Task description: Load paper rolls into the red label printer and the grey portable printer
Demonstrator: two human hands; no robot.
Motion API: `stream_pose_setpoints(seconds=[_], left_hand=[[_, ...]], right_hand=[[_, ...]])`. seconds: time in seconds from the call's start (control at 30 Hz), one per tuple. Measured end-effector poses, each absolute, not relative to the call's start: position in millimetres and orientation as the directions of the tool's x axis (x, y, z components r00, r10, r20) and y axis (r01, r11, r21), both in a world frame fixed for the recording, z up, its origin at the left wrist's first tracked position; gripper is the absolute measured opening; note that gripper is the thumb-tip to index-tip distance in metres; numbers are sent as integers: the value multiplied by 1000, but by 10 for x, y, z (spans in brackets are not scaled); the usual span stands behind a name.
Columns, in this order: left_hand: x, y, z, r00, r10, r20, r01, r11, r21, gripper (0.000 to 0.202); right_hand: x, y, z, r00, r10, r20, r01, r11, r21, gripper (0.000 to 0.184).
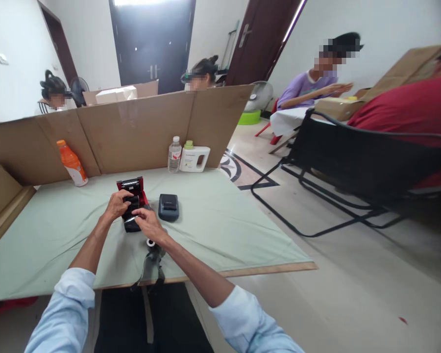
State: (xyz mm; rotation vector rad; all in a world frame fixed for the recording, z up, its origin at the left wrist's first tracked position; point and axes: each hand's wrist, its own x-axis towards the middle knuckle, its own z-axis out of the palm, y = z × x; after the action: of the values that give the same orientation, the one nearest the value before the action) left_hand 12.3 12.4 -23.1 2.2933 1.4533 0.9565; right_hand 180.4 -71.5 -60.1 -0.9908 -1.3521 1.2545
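Observation:
A small black and red device (131, 187) with its lid raised lies on the green-covered table (224, 220). My left hand (116, 205) is closed on the device's body from the left. My right hand (149, 225) grips its lower end with bent fingers. A second small dark grey device (168, 206) with its lid down sits just right of my hands. Below my right wrist lies a small roll (151, 242) with a dark strip (150, 267) trailing to the table's front edge.
A cardboard screen (132, 127) stands along the table's far edge. An orange bottle (72, 163), a clear water bottle (174, 154) and a white jug (194, 158) stand before it. Other people sit behind the screen and at the right, by a black folding chair (353, 162).

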Motion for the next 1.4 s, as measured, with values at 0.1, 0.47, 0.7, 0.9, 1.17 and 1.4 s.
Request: stream_pose_setpoints(seconds=[0.1,0.47,0.7,0.9,1.17,1.4], left_hand=[[147,192,-282,295,889,351,747,-443,495,38],[142,164,-369,379,854,356,768,-505,395,33],[44,23,-348,350,848,398,794,-494,353,26],[-18,215,-126,-54,841,538,658,-375,653,61],[-125,312,-64,111,877,467,645,-421,638,63],[-168,-152,-164,340,809,480,738,-546,396,44]], right_hand=[[1815,-657,-605,-152,985,79,-93,66,-994,28],[1893,-676,-587,-146,989,1,-96,-13,-995,29],[1996,-749,-610,-156,980,120,97,136,-986,38],[2082,-859,-579,-205,961,188,441,262,-858,43],[2123,-940,-535,-273,935,226,630,351,-692,41],[2119,-962,-538,-290,926,242,642,376,-668,43]])
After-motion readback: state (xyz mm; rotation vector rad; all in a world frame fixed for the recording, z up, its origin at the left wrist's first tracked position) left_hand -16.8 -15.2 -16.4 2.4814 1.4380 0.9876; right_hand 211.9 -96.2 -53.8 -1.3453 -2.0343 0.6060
